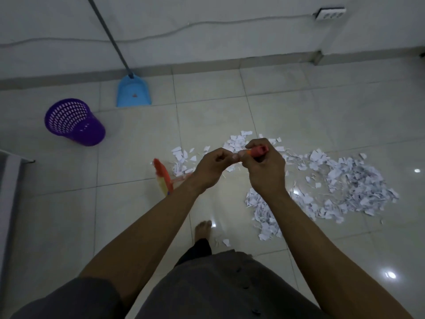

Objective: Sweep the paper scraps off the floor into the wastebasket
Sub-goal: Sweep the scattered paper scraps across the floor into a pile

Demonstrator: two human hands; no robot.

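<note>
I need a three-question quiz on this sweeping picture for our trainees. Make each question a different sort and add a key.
1. True or false: the blue dustpan lies among the paper scraps.
2. Which part of the broom does the right hand grip? A: the orange top end. B: the bristles. C: nothing at all.
3. What colour is the wastebasket?

Key:
1. False. It stands by the wall, apart from the scraps.
2. A.
3. Purple.
</note>
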